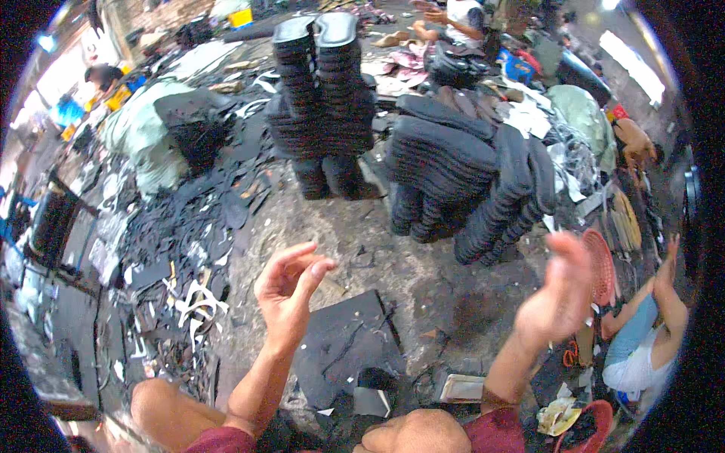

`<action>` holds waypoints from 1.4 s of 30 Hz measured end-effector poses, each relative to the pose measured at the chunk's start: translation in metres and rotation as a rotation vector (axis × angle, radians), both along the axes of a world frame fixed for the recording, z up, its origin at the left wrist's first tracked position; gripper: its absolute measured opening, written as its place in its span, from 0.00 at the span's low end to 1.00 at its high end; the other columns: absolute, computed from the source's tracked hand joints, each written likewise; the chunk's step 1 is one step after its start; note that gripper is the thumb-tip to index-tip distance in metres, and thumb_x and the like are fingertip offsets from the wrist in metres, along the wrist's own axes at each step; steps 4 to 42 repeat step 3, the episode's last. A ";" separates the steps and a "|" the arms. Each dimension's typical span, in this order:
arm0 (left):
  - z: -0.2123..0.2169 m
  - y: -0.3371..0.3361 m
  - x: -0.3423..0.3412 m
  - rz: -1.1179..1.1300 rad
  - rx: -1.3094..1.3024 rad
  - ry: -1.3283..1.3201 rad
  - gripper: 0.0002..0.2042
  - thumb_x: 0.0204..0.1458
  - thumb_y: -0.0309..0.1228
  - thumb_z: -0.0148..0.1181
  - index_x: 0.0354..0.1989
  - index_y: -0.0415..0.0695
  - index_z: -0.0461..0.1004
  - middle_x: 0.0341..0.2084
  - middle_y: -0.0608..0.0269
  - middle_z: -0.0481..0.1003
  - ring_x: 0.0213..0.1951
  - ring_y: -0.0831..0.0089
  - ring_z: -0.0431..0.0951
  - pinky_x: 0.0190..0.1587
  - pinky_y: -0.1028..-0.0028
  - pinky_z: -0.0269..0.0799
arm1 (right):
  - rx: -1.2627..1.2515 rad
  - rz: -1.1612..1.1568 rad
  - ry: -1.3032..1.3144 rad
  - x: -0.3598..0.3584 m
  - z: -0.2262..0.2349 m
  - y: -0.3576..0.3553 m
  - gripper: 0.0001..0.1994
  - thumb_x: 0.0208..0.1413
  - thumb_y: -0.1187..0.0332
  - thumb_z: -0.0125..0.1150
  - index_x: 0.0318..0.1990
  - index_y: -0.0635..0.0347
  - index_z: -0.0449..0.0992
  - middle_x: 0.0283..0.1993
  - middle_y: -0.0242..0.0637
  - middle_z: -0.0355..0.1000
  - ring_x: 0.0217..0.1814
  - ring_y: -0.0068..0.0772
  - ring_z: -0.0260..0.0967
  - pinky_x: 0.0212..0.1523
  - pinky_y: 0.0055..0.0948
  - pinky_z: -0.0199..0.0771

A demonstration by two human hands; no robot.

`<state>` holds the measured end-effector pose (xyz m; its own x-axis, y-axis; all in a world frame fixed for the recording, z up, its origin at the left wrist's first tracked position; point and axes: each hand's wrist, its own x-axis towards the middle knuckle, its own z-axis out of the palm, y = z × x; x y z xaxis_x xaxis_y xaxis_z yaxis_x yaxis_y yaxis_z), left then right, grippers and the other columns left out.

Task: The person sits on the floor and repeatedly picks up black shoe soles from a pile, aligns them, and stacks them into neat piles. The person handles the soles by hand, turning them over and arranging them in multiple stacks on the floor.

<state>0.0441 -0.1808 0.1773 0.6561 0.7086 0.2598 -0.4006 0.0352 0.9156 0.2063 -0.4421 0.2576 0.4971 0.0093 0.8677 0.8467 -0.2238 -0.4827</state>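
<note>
Motion blur hides right hand; left hand empty

left hand bare | right hand bare; maroon shorts

Left hand raised, open, fingers curled, empty, right hand raised, blurred, above a dark flat sheet on the ground, tall stacks of black soles beyond, scrap strips at left, red basket beside right hand.
</note>
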 end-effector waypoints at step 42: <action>0.008 -0.003 -0.005 0.018 -0.014 -0.001 0.15 0.59 0.22 0.63 0.54 0.38 0.75 0.39 0.56 0.83 0.44 0.72 0.82 0.50 0.74 0.74 | 0.002 0.083 -0.242 -0.012 0.039 -0.031 0.31 0.61 0.47 0.53 0.55 0.72 0.75 0.58 0.54 0.72 0.63 0.55 0.67 0.68 0.53 0.62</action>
